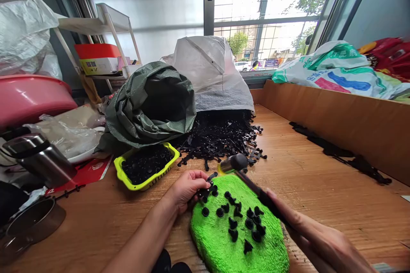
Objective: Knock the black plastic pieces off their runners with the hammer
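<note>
My left hand (188, 187) is closed in a pinch on a small black plastic part (205, 192) at the upper left edge of a bright green fluffy pad (221, 241). In my right hand (317, 234) is a mallet (256, 187), its dark handle slanting up to the left. The mallet's head, with a black face and a yellowish end, is above the far edge of the pad, to the right of my left fingertips. Several loose black plug-like pieces (233, 234) lie scattered on the pad. My left fingers partly hide the part they pinch.
Beyond the pad, a heap of black plastic parts (221, 136) spills from a white sack (221, 89). A yellow-green basket (144, 185) of black pieces stands left, before a dark green sack (121, 115). A steel flask (41, 162) and a brown transparent cup (41, 222) stand far left. A wooden board (339, 111) borders the right.
</note>
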{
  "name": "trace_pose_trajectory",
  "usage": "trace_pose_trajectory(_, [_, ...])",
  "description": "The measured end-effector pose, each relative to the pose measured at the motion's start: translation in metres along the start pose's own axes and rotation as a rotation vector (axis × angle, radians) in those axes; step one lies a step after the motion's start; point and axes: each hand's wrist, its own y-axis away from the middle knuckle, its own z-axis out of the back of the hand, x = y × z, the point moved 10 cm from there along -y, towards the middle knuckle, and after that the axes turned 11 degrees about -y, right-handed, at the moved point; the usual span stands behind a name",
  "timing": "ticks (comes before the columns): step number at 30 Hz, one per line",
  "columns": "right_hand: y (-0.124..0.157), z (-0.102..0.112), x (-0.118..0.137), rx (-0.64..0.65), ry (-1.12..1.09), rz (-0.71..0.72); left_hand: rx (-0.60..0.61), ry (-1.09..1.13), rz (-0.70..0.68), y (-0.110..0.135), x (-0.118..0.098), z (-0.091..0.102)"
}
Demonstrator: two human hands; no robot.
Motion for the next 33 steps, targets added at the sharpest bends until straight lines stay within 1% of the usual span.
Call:
trace_pose_trajectory(2, [-0.004,-0.009,-0.002,0.133,0.078,-0.025,0.001,-0.004,0.004,0.000,0.000,-0.001])
trace_pose_trajectory(3, [-0.006,-0.010,-0.002,0.165,0.101,-0.036,-0.001,-0.005,0.005,0.000,0.000,-0.001])
trace_pose_trajectory(5, [-0.009,-0.003,0.003,0.130,0.098,-0.018,-0.006,-0.005,0.010,0.000,0.000,-0.001])
trace_pose_trajectory(7, [-0.011,0.004,0.013,0.082,0.079,0.045,-0.007,0.002,0.014,0.001,0.000,-0.001])
trace_pose_trajectory(9, [-0.010,0.004,0.016,0.093,0.113,0.063,-0.003,0.011,0.020,0.001,0.000,-0.002])
trace_pose_trajectory(13, [-0.009,-0.007,0.002,0.187,0.207,-0.001,-0.002,0.032,0.023,0.000,0.000,-0.002])
trace_pose_trajectory(17, [-0.006,-0.006,-0.001,0.167,0.114,0.015,0.003,0.064,0.007,-0.002,0.001,-0.002])
trace_pose_trajectory(20, [-0.002,-0.004,-0.009,0.148,0.046,-0.020,0.016,0.083,0.000,-0.004,0.003,-0.002])
trace_pose_trajectory(28, [0.007,-0.007,-0.025,0.145,0.024,-0.044,0.035,0.067,-0.003,-0.003,0.004,-0.002])
trace_pose_trajectory(31, [0.008,-0.007,-0.028,0.144,0.038,-0.064,0.036,0.050,-0.008,-0.003,0.003,-0.002])
trace_pose_trajectory(33, [0.007,-0.008,-0.025,0.174,0.053,-0.072,0.032,0.040,-0.009,-0.003,0.003,-0.002])
